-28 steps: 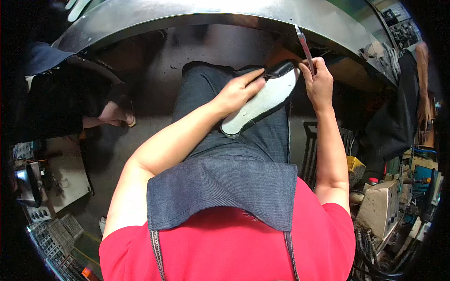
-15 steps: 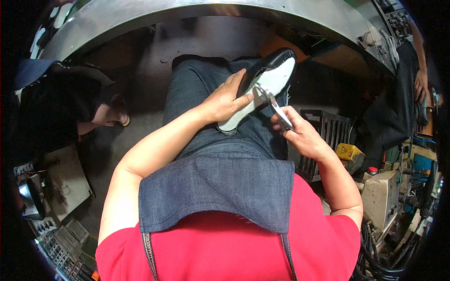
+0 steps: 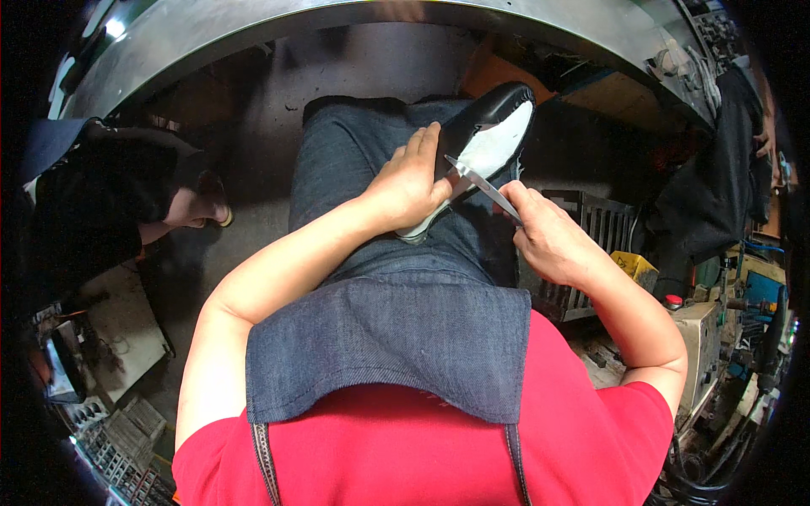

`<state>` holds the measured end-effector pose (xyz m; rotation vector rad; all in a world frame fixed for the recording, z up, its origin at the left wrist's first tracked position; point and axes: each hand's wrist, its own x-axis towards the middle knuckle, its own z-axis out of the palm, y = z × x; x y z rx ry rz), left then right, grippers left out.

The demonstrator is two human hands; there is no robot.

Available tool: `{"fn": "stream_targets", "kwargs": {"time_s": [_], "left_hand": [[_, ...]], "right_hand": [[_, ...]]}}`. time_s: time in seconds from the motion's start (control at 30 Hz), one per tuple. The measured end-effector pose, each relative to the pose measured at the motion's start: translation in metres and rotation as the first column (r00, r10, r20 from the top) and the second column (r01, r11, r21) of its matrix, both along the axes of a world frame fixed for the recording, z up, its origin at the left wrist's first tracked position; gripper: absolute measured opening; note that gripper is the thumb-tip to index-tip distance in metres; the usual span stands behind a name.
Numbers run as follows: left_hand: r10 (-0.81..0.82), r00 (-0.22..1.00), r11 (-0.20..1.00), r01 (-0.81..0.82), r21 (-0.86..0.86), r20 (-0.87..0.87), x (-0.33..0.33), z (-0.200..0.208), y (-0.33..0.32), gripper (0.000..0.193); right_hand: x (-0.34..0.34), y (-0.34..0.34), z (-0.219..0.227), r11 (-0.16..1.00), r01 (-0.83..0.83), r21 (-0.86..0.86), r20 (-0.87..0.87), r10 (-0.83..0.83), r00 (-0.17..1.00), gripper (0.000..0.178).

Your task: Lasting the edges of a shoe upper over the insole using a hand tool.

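Observation:
Across my denim-covered lap lies a black shoe upper on a last [image 3: 488,118], its white insole [image 3: 496,145] facing up and its toe pointing away to the right. My left hand [image 3: 411,181] grips its left side near the middle, fingers along the black edge and thumb toward the insole. In my right hand [image 3: 548,232] are metal pincers [image 3: 489,187], seen nearly edge-on, gripped by the handles. Their head is over the insole beside my left thumb; whether the jaws touch the shoe I cannot tell. The heel end is partly behind my left hand.
A curved metal bench edge [image 3: 337,24] runs across the far side. On the right stand a dark slatted crate [image 3: 603,221], a yellow box [image 3: 633,268] and a machine with a red button [image 3: 672,300]. Another person's leg and foot [image 3: 207,207] show at left.
The pincers have turned edge-on and their head has shifted slightly left and nearer me. My right hand and elbow have swung a little right. My left hand stays on the shoe.

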<state>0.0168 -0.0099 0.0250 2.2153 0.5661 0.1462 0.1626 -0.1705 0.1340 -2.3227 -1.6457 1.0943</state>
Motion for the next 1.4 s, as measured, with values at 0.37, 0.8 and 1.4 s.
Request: {"fn": "stream_targets", "kwargs": {"time_s": [0.37, 0.8, 1.4], "left_hand": [[-0.032, 0.999, 0.992, 0.036, -0.118, 0.032, 0.003, -0.019, 0.01, 0.094], [-0.033, 0.986, 0.959, 0.077, -0.272, 0.163, 0.0, -0.032, 0.011, 0.094], [0.053, 0.988, 0.969, -0.016, -0.247, 0.142, 0.01, -0.016, 0.004, 0.086]], "right_hand": [[0.055, -0.004, -0.092, 0.883, -0.262, 0.391, 0.155, 0.217, 0.964, 0.018], [0.057, -0.009, -0.093, 0.883, -0.228, 0.41, 0.103, 0.203, 0.974, 0.016], [-0.002, -0.034, -0.063, 0.756, 0.339, 0.56, -0.331, -0.17, 0.928, 0.02]]}}
